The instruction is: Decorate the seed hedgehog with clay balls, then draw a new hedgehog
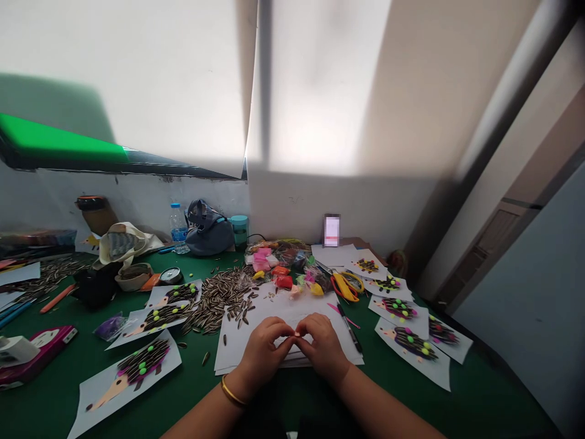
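The left hand (pixel 265 356) and right hand (pixel 324 350) bring their fingers together, clamped on a tiny pale scrap (pixel 297 335) (too small to name) above the paper stack (pixel 260 311), near the worktop's (pixel 201 381) near edge; a light pinch suits it.

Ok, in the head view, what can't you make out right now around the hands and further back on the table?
- Small pale piece: head view, mostly hidden by the fingertips of the left hand and right hand.
- Paper stack: head view, middle hidden by both hands.
- Phone screen: head view, blurred.
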{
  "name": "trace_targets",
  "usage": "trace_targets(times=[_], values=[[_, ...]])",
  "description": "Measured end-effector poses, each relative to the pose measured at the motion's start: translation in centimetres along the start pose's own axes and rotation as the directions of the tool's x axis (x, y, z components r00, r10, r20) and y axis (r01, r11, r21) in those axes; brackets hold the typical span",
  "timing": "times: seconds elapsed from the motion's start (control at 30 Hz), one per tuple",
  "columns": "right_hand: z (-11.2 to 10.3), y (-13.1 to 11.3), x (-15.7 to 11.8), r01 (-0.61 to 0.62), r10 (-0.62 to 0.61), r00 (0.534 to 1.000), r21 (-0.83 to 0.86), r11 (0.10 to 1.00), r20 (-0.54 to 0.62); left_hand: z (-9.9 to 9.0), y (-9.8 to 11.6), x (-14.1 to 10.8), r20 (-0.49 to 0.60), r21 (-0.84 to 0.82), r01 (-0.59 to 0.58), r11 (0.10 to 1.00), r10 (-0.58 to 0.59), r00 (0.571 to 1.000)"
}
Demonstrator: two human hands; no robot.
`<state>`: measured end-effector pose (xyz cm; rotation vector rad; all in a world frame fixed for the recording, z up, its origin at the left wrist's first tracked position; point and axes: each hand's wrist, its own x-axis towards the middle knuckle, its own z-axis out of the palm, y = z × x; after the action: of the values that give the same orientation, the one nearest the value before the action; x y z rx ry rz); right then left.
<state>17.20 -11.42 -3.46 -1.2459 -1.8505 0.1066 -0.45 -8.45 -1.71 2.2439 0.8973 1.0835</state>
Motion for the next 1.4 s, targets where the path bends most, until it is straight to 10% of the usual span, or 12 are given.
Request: trace_targets(times=[0.33,1.4], values=[[-0.18,-0.22,0.10,0.045,-0.046,0.999,0.029,0.999,0.010,0.22,-0.32,0.47,0.067,-0.257,0.235,0.938,-0.225,0.972],[-0.49,-0.39,0.03,0.002,-0.005,1.000,0.109,0.994,0.024,-0.02,0.18,0.24,0.028,-0.066,0.105,0.992,-0.104,0.994]])
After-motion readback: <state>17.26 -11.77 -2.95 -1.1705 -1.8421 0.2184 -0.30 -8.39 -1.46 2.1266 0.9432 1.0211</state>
